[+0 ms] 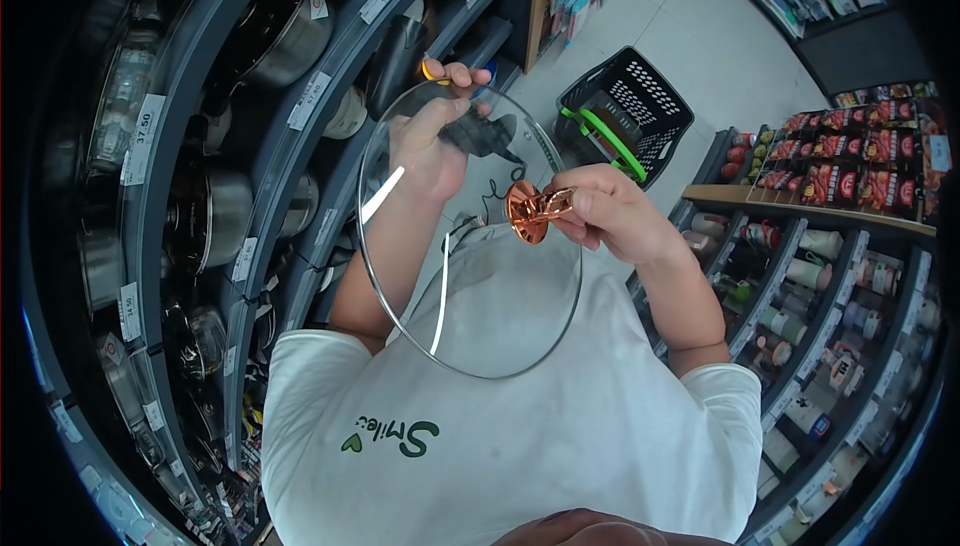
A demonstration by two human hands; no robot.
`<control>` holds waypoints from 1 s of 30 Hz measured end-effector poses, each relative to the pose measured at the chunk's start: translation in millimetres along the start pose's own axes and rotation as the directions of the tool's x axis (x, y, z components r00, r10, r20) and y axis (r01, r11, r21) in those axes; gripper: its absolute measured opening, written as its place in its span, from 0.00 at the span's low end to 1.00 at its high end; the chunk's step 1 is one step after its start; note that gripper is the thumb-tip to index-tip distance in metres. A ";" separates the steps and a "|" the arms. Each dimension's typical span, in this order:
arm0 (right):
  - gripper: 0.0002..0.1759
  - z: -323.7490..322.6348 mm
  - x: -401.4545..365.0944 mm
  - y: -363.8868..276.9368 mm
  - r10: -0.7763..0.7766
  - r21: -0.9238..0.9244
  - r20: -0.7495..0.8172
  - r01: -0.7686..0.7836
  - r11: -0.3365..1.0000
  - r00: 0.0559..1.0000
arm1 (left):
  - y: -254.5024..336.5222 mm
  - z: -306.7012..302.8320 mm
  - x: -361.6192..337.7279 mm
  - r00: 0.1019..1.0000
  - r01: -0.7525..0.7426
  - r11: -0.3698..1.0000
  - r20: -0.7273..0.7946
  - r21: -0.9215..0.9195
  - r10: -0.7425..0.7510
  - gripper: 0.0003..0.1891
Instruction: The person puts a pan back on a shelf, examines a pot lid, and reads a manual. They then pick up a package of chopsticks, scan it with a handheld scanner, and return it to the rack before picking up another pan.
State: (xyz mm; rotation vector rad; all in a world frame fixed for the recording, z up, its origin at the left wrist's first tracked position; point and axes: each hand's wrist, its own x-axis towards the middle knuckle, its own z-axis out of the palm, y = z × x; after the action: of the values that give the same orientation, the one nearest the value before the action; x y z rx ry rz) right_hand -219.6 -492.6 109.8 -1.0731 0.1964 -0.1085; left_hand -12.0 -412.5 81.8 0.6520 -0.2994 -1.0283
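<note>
A round clear glass pot lid (500, 316) with a metal rim is held up in front of my white shirt, tilted. My left hand (432, 141) is closed on the lid's far left edge, partly seen through the glass. Something yellow shows by its fingertips; I cannot make out what. At the lid's middle, a shiny copper-coloured knob (528, 213) stands out to the right. The fingers and thumb of my right hand (612, 214) pinch the end of this knob.
Shelves with steel pots (225, 216) and price labels (143, 139) rise close on the left. A black shopping basket (640, 96) with a green handle sits on the tiled floor ahead. On the right, racks hold cups (808, 274) and red packages (835, 184).
</note>
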 end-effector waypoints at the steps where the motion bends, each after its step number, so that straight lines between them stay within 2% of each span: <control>1: 0.22 0.1 -1.1 -0.6 0.000 0.000 -0.001 0.000 1.000 1.000 | 1.5 3.2 0.9 0.999 -0.030 1.000 0.025 -0.006 0.030 0.18; 3: 0.19 1.7 -4.2 -4.3 -0.044 -0.139 0.010 0.045 0.989 0.999 | 5.3 5.0 4.1 0.996 -0.044 0.999 0.074 -0.002 0.044 0.19; 4: 0.19 4.0 -4.6 -6.6 -0.044 -0.140 0.007 0.045 0.989 0.999 | 7.0 6.2 6.1 0.988 -0.067 0.998 0.137 -0.007 0.068 0.19; 6: 0.17 9.8 -4.8 -11.0 -0.167 -0.304 0.049 0.174 0.937 0.985 | 10.7 12.6 7.3 0.970 -0.088 0.996 0.223 -0.034 0.093 0.20; 9: 0.23 11.2 -8.1 -12.8 -0.169 -0.286 0.033 0.172 0.943 0.985 | 16.3 20.7 5.6 0.961 -0.109 0.994 0.254 -0.017 0.109 0.20; 12: 0.23 4.7 -9.2 -3.3 -0.221 -0.246 0.042 0.224 0.943 0.974 | 17.6 23.2 4.9 0.956 -0.135 0.991 0.265 0.006 0.128 0.20; 16: 0.24 4.8 -11.5 -3.7 -0.212 -0.211 0.036 0.215 0.954 0.977 | 16.8 23.5 5.2 0.951 -0.152 0.988 0.275 0.027 0.139 0.20; 18: 0.23 7.6 -13.9 -6.4 -0.046 -0.190 -0.053 0.035 0.981 0.998 | 16.2 23.4 4.9 0.951 -0.156 0.987 0.276 0.034 0.140 0.20; 25: 0.21 4.1 -14.1 -5.2 -0.070 -0.234 -0.044 0.057 0.970 0.997 | 18.0 26.5 3.3 0.942 -0.198 0.978 0.290 0.063 0.172 0.21; 27: 0.08 5.5 -14.7 -8.4 -0.107 -0.173 -0.003 0.104 0.979 0.994 | 20.4 28.6 2.1 0.937 -0.234 0.968 0.287 0.096 0.198 0.21; 30: 0.09 3.1 -13.3 -7.2 -0.167 -0.253 0.016 0.165 0.953 0.986 | 24.2 34.6 -1.3 0.926 -0.291 0.944 0.294 0.157 0.237 0.21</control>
State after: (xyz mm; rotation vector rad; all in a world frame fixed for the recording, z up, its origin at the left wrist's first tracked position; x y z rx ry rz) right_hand -231.9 -490.9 119.0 -1.3443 0.1267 -0.2429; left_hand -13.8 -415.3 123.9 0.6280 -0.7205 -0.8308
